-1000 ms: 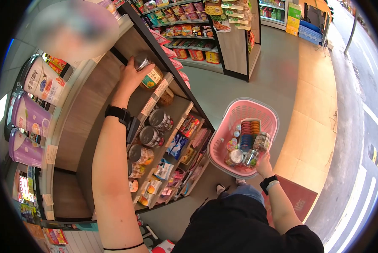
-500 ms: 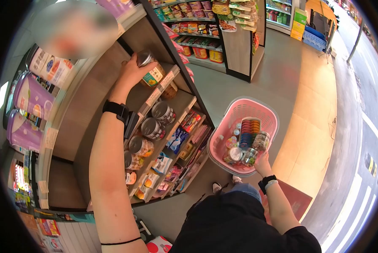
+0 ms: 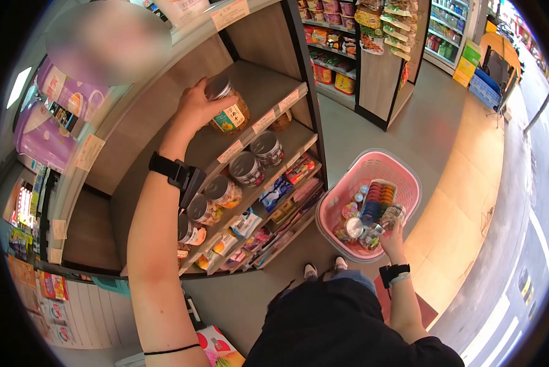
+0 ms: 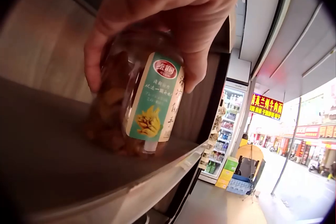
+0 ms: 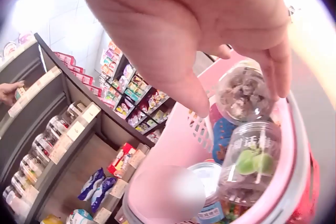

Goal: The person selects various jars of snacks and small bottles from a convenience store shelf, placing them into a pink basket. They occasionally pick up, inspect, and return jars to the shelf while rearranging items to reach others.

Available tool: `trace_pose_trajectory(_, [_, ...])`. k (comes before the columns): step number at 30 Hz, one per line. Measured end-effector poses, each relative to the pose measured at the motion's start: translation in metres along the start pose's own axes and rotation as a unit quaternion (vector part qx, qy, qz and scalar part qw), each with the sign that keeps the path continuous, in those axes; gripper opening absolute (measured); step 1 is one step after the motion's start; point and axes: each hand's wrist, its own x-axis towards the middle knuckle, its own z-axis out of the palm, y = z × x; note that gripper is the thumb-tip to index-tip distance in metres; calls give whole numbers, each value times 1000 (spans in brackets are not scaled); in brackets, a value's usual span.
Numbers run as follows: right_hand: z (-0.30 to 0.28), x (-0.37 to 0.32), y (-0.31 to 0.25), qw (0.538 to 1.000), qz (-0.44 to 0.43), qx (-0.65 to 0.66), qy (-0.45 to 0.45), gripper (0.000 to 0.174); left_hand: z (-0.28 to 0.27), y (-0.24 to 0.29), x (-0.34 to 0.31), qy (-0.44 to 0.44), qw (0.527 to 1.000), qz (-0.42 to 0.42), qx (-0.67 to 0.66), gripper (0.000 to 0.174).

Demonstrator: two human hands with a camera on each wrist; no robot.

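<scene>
At the front edge of the wooden shelf [image 3: 268, 79], our left hand [image 3: 195, 110] curls around a jar [image 3: 234, 117] near its lid [image 3: 218, 88], seemingly an easy hold from above. At the near edge of the pink basket [image 3: 377, 163], our right hand [image 5: 210, 22] straddles another jar [image 5: 244, 95]; whether it grips, we cannot tell.

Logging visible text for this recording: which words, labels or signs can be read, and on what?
"兰州牛肉": red sign by the street.
"话梅": clear jar in the pink basket.
"佛手": held jar's label; its brand unclear.
Price tags, other packages: too small or blurred.
</scene>
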Motion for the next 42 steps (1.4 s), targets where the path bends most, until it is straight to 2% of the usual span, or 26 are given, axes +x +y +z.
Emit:
trace_pose_trajectory(3, [11,8,-15,1000,-12,-6,11,85,1,4,-9,8,999,14,31,87])
trace_pose_trajectory(5, [21,10,-30,990,-111,-48,76,73,-1,11,-16,15,998,20,52,86])
trace_pose_trajectory(6, [26,10,-35,990,-106,-47,76,73,-2,13,-18,19,999,28,41,86])
trace_pose_trajectory(8, [36,11,-45,995,-73,36,-50,56,-1,14,-18,21,999,40,30,85])
trace_pose_trajectory(9, [39,9,-59,996,-69,38,-49,56,0,14,-18,23,998,37,38,85])
trace_pose_trajectory(11, [41,2,-89,976,-110,22,-188,46,1,13,-16,24,998,37,47,85])
trace_pose_trajectory(12, [46,-1,-94,976,-108,24,-187,46,2,12,-15,30,998,37,46,85])
trace_pose_trajectory(14, [54,-4,-100,931,-121,-105,-327,44,3,10,-14,36,998,40,44,85])
trace_pose_trajectory(16, [79,-6,-82,928,-120,-140,-325,42,2,11,-15,31,998,42,33,85])
trace_pose_trajectory(18, [92,-6,-70,889,-138,-189,-393,45,1,15,-19,37,997,43,42,84])
trace_pose_trajectory(22, [99,-7,-66,893,-145,-219,-366,43,4,7,-13,52,995,63,56,86])
trace_pose_trajectory(28, [94,-8,-66,902,-115,-181,-376,46,5,8,-13,56,995,52,56,84])
trace_pose_trajectory(31, [87,-11,-71,910,-146,-159,-353,45,1,15,-17,39,997,42,57,85])
trace_pose_trajectory(34, [81,-11,-78,910,-101,-156,-371,45,5,6,-12,58,994,65,60,85])
trace_pose_trajectory(39, [60,-10,-103,919,-117,-127,-355,46,7,1,-9,61,993,63,73,85])
trace_pose_trajectory(42, [74,-3,-91,916,-165,-117,-347,45,6,-3,-8,67,992,70,84,86])
